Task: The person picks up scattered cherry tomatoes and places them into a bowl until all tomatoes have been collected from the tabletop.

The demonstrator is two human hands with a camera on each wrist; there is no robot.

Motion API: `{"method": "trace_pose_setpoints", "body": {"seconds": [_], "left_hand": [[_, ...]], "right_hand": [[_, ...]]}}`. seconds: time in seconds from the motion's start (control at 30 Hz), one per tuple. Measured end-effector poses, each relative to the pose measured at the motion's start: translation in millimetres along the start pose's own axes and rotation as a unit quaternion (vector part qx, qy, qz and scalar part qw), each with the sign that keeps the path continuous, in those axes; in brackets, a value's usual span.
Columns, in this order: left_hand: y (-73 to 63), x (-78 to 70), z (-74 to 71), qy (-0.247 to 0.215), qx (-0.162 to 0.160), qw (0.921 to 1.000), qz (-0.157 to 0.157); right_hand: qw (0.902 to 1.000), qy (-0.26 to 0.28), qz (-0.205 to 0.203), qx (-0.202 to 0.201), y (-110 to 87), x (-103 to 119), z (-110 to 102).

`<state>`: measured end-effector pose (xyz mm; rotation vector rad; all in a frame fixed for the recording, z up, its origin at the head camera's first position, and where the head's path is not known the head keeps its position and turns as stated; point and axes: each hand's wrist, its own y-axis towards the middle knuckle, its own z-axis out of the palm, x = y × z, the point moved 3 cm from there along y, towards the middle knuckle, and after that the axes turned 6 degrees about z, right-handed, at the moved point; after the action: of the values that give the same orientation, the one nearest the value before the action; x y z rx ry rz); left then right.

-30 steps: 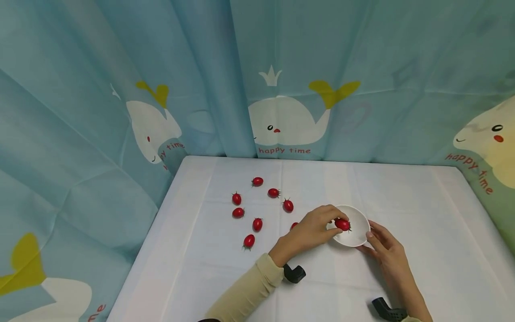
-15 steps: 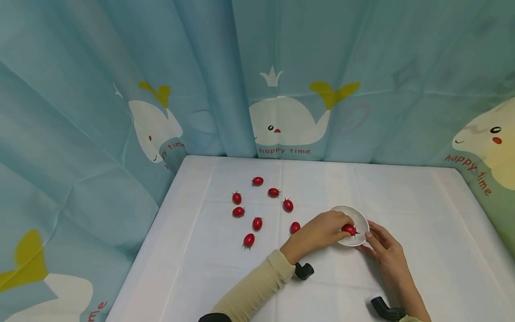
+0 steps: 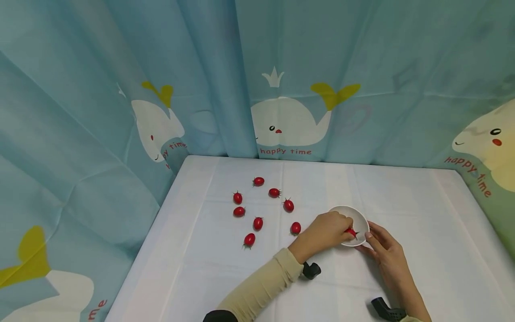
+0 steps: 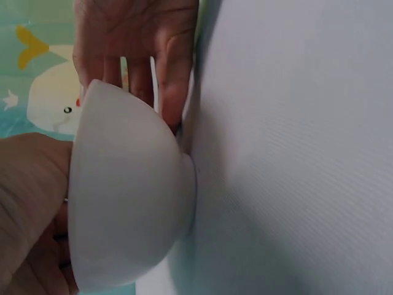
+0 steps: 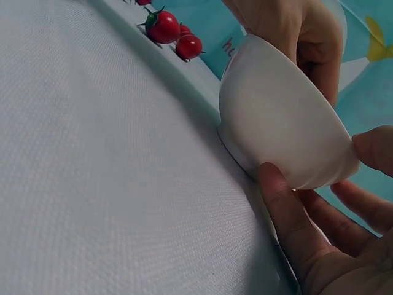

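Support of the small, round, glossy white bowl (image 3: 360, 223), apparently ceramic, was provided by the right hand (image 3: 387, 252), which gripped it from its right side, thumb at the rim and fingers against the outer wall. The bowl stood upright with its foot on the white cloth-covered table (image 3: 418, 205). The left hand (image 3: 327, 229) reached over the bowl's left rim, with thumb and curled fingers pinching a red, oval cherry tomato (image 3: 351, 232). That tomato was within the bowl, partly covered by the fingers; whether it touched the bottom could not be told. Eight loose red cherry tomatoes (image 3: 288, 205) lay left of the bowl, all apart from its rim.

Correct handling appeared to require a light pinch, since smooth skin could slip and soft fruit could bruise. Release was judged best made low, near the bowl's bottom, to prevent bouncing. Steady, gentle support was advisable, because pressure on the rim could tip the bowl.
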<state>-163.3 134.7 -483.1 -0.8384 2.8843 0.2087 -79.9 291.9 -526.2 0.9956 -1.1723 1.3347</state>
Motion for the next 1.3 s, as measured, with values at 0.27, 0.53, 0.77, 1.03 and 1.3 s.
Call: {"method": "trace_pose_setpoints", "body": {"seconds": [0.27, 0.53, 0.77, 1.03, 1.3], "left_hand": [[2.2, -3.5, -1.4, 0.011, 0.006, 0.9999, 0.004], [-3.4, -1.1, -1.8, -0.002, 0.013, 0.9998, 0.015], [-16.1, 3.4, -9.2, -0.037, -0.029, 0.9981, 0.040], [-41.6, 13.7, -14.6, -0.015, -0.108, 0.9934, 0.036], [-65.2, 29.6, -19.9, -0.009, -0.122, 0.9924, -0.008]], "right_hand": [[1.0000, 0.002, -0.005, -0.002, -1.6, 0.3, -1.2], [0.9998, 0.003, 0.013, -0.016, -2.5, -2.8, -0.2], [0.9999, -0.008, 0.004, -0.012, -0.8, -3.6, 1.2], [0.9977, -0.046, 0.033, -0.038, 2.0, -2.8, 3.3], [0.9924, -0.083, 0.068, -0.060, 2.4, -0.1, 5.0]]}}
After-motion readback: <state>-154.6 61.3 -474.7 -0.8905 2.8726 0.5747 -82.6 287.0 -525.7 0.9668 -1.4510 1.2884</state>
